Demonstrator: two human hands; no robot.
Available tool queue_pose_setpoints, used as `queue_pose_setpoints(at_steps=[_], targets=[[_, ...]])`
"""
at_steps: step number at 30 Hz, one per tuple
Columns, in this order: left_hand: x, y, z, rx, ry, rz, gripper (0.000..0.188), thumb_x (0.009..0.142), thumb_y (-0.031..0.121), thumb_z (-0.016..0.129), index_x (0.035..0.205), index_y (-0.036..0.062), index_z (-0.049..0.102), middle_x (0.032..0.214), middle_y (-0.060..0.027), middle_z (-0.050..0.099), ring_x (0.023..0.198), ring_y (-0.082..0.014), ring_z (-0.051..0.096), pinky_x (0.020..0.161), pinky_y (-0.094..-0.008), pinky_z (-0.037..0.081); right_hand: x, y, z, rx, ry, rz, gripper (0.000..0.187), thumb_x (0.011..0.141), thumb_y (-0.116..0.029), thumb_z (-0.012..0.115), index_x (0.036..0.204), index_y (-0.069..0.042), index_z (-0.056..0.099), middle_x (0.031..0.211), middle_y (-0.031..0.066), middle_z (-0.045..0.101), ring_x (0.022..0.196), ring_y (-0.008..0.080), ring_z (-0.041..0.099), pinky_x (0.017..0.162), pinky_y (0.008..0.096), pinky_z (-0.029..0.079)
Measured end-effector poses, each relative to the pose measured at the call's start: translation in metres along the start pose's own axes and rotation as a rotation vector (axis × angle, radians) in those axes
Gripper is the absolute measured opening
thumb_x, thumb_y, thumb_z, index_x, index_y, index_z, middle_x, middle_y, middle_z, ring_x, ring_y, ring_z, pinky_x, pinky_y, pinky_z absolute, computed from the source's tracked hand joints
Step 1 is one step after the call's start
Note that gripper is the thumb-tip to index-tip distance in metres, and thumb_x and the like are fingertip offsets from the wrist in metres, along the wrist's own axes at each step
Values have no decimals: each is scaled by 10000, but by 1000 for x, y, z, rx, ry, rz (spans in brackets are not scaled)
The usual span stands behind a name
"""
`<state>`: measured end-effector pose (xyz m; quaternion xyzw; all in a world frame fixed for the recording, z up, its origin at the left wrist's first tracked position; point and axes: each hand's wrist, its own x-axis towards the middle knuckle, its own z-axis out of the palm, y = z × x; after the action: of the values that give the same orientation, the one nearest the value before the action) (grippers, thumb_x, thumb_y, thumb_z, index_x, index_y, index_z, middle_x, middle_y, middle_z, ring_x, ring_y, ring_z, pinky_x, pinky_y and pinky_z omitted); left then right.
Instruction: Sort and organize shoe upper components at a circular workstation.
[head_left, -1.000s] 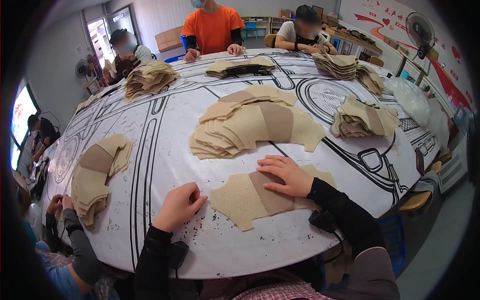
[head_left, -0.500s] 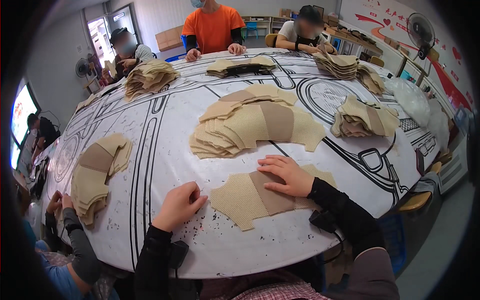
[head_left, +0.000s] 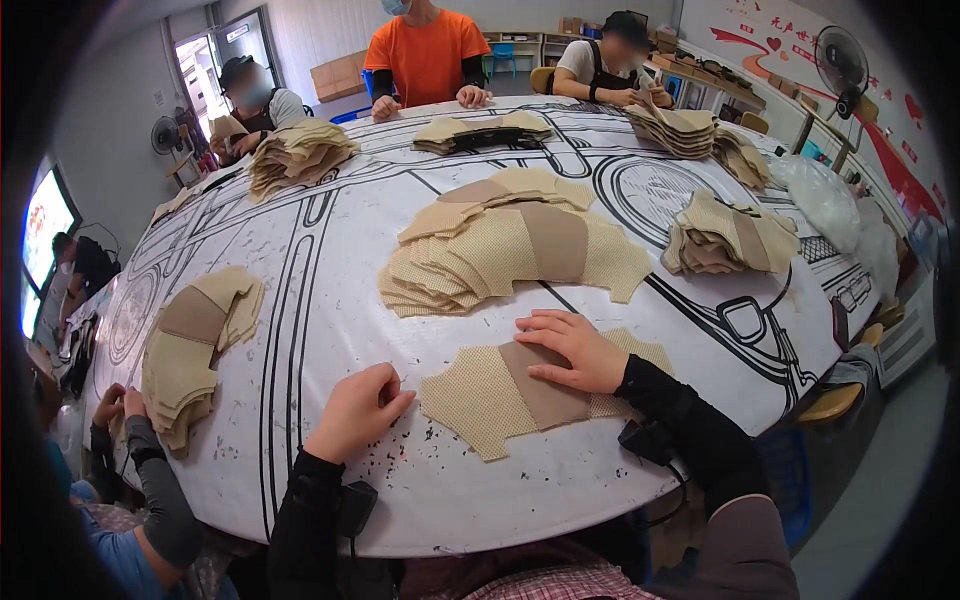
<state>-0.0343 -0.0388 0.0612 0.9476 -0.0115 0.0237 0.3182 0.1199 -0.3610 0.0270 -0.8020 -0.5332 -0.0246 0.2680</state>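
Observation:
Directly in front of me a beige mesh fabric piece [head_left: 478, 400] with a brown middle band lies flat on the table. My right hand [head_left: 575, 352] rests on its band, palm down with the fingers stretched out. Just off the piece's left end, my left hand [head_left: 362, 408] lies on the tabletop, fingers curled in and thumb pointing toward the piece. Nothing shows in it. Beyond both hands is a fanned stack of like pieces [head_left: 500, 250].
The table [head_left: 340, 250] has a black line-drawn cover. More stacks lie at the left [head_left: 185, 345], right [head_left: 735, 235] and far side [head_left: 300, 155]. Dark crumbs [head_left: 400, 450] dot the surface near my left hand. Co-workers sit around; one person in orange [head_left: 425, 60] stands opposite.
My hands and the piece under them have not moved. At the far left a co-worker's hands have come lower with a piece; the far-right co-worker's head and hands have shifted slightly.

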Motion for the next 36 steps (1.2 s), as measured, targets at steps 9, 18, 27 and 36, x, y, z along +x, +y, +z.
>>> queue_pose_setpoints(at_steps=[9, 18, 27, 36], targets=[[0, 0, 0, -3, 3, 2, 270, 876, 222, 707, 792, 29, 538, 676, -100, 566, 613, -247, 555, 599, -358, 456, 0, -1, -1, -6, -12, 10, 485, 929, -344, 676, 1336, -102, 568, 1457, 81, 510, 1392, 310, 400, 1149, 438, 302], [0, 0, 0, -3, 1, 4, 275, 874, 224, 707, 793, 29, 531, 675, -104, 568, 611, -260, 558, 594, -367, 456, 0, -1, -1, 5, -8, 6, 483, 926, -340, 681, 1332, -101, 571, 1455, 85, 511, 1389, 312, 402, 1147, 438, 307], [0, -1, 1, 2, 6, 11, 271, 874, 217, 706, 792, 27, 531, 668, -106, 564, 608, -261, 556, 592, -368, 454, 0, -2, -1, -10, -12, 7, 485, 929, -319, 683, 1347, -103, 563, 1460, 83, 508, 1388, 308, 406, 1145, 434, 309], [0, -1, 0, -7, 8, 15, 271, 875, 216, 708, 793, 28, 530, 668, -103, 564, 602, -255, 553, 590, -361, 454, 0, -1, 0, -19, -10, 0, 467, 932, -281, 670, 1348, -102, 559, 1460, 80, 506, 1384, 303, 410, 1142, 433, 309]])
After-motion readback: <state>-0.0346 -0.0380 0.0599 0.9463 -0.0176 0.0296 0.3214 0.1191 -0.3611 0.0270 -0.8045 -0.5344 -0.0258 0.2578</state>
